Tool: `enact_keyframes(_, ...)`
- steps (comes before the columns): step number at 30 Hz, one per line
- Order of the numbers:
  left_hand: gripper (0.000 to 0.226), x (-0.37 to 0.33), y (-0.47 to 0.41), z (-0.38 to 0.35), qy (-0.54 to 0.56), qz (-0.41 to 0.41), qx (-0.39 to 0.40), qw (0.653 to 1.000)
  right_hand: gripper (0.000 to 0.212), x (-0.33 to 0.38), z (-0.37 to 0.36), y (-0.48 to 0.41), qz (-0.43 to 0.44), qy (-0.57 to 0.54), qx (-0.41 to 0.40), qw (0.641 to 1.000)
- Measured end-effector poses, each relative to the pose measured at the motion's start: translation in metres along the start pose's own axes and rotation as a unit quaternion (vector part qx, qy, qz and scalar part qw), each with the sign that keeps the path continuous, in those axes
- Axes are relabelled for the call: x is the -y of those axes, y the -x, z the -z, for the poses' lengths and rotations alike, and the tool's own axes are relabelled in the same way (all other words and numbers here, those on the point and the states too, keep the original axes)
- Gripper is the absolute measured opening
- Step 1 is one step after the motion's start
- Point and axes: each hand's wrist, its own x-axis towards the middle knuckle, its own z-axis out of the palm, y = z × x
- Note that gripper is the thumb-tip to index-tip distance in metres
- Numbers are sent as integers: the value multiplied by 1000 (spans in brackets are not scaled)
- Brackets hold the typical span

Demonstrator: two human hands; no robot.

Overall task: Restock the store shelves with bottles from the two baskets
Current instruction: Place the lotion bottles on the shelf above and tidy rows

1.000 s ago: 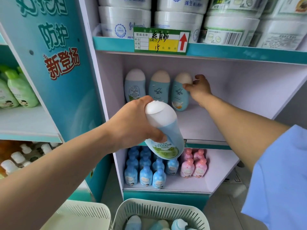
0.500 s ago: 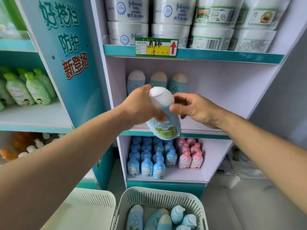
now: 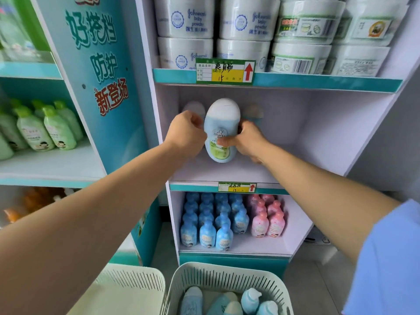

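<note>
A blue bottle with a white cap (image 3: 221, 127) stands upright at the middle shelf (image 3: 295, 165), held between both hands. My left hand (image 3: 187, 133) grips its left side and my right hand (image 3: 246, 138) wraps its right side, thumb across the label. Behind it, the white caps of two more bottles (image 3: 253, 111) show at the back of the shelf, partly hidden. The right basket (image 3: 229, 275) at the bottom holds several blue bottles. The left basket (image 3: 134, 280) shows only its rim and wall.
Small blue bottles (image 3: 208, 223) and pink bottles (image 3: 267, 218) fill the lower shelf. White powder tubs (image 3: 245, 30) are stacked on the top shelf. Green bottles (image 3: 45, 128) stand on the left unit, beside a teal divider panel (image 3: 97, 87).
The bottle has been turned upright and carried forward onto the middle shelf. My right hand, on its cap before, now grips its side.
</note>
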Motion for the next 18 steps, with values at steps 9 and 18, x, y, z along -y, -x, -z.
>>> enact_keyframes(9,24,44,9,14,-28,-11,50,998,59,-15,-64,-54,-24,9,-14,1000)
enact_keyframes(18,26,62,3,7,-41,-41,90,994,54,-26,-79,-76,-30,-3,-22,999)
